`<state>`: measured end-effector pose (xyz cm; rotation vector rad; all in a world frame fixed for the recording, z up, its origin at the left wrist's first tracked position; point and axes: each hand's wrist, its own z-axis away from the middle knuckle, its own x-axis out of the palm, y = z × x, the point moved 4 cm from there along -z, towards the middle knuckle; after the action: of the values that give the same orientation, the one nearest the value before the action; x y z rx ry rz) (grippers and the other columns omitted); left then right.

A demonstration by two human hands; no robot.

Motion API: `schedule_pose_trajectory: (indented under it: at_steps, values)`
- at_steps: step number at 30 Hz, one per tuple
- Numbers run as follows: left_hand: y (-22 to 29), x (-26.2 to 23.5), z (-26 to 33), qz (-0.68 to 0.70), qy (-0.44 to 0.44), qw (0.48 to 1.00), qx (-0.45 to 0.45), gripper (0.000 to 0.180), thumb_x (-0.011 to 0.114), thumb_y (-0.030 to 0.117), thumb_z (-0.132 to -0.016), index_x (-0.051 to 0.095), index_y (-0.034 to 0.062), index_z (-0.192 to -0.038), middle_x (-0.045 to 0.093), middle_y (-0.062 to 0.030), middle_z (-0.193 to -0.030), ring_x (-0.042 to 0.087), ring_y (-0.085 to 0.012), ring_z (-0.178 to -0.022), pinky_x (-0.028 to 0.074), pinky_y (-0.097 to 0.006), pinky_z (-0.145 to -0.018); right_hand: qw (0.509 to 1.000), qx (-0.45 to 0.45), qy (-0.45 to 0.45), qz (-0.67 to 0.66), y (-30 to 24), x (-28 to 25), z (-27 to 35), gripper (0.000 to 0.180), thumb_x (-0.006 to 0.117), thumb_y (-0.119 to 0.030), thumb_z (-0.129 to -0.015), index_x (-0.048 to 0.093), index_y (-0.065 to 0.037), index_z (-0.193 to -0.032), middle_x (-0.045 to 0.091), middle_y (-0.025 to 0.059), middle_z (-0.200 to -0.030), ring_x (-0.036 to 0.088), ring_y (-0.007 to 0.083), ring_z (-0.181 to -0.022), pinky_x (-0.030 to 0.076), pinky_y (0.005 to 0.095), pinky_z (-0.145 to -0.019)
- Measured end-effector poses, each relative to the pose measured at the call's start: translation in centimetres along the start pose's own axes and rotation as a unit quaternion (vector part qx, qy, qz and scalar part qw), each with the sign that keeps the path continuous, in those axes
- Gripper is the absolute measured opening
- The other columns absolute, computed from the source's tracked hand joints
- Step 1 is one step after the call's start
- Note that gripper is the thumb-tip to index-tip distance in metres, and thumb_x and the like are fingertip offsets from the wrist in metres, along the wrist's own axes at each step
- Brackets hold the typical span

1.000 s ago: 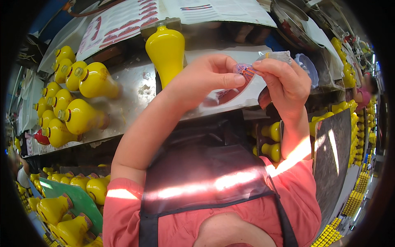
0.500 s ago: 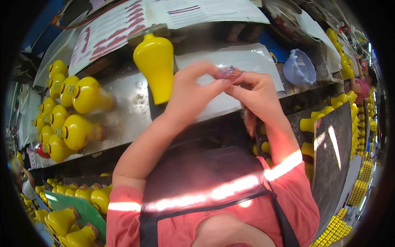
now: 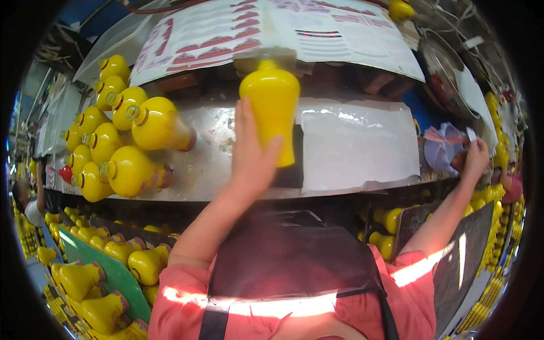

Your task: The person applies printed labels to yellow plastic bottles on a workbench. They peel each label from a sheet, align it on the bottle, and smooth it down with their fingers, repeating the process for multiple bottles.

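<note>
Bench, left end: cluster of yellow bottles, packed close, several apparently touching. Next, mid-bench, a single yellow bottle, neck toward the grey block at the back, narrow end over a dark pad. Left hand lies against it, fingers straight along its left side, thumb over the lower front; cannot tell whether it bears any weight. Risk, judged: with so light-looking a hold on a smooth, rounded wall, an uneven push might swing or roll the bottle, perhaps into the cluster. Right of it, a glossy white sheet. Far right, a pale tub with a blurred pinkish piece at its rim; right hand beside it, fingertips seemingly pinching a white slip. Thin material: could cling to skin or crease if pinched hard.
</note>
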<state>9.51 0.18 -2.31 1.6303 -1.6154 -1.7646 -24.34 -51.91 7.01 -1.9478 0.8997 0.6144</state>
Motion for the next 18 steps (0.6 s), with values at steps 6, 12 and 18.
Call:
schedule_pose_trajectory:
  at_steps: [6, 12, 18]
  values:
    - [-0.9, 0.7, 0.6, 0.125, -0.017, 0.990, -0.060, 0.100, 0.069, 0.026, -0.090, 0.009, -0.0034, -0.164, 0.036, -0.0308, -0.159, 0.034, -0.0474, -0.149, 0.028, -0.050, -0.124, 0.956, -0.047, -0.069, 0.283, 6.1, 2.2, -4.8, 0.028, 0.064, -0.028, -0.090, 0.075, -0.008, -0.105, 0.076, 0.0198, -0.101, 0.073, 0.0396, -0.099, 0.056, 0.0469, -0.089]
    - [-0.5, 0.2, 0.3, -0.094, 0.013, 0.995, -0.005, 0.094, 0.078, 0.028, -0.080, 0.030, -0.0002, -0.156, 0.058, -0.0259, -0.131, 0.054, -0.0470, -0.122, 0.041, -0.056, -0.105, 0.918, -0.087, -0.230, 0.311, 10.9, 8.3, -6.6, 0.022, 0.064, -0.023, -0.088, 0.076, -0.005, -0.094, 0.075, 0.0228, -0.093, 0.073, 0.0411, -0.094, 0.056, 0.0482, -0.084]
    - [-1.4, 0.3, 0.0, 0.040, -0.087, 0.990, -0.103, 0.084, 0.075, 0.030, -0.079, 0.040, 0.0041, -0.151, 0.057, -0.0232, -0.138, 0.052, -0.0414, -0.128, 0.039, -0.051, -0.112, 0.919, -0.040, -0.300, 0.254, 13.4, 9.4, -7.3, 0.022, 0.066, -0.021, -0.087, 0.076, -0.003, -0.096, 0.076, 0.0217, -0.096, 0.074, 0.0374, -0.095, 0.056, 0.0449, -0.084]
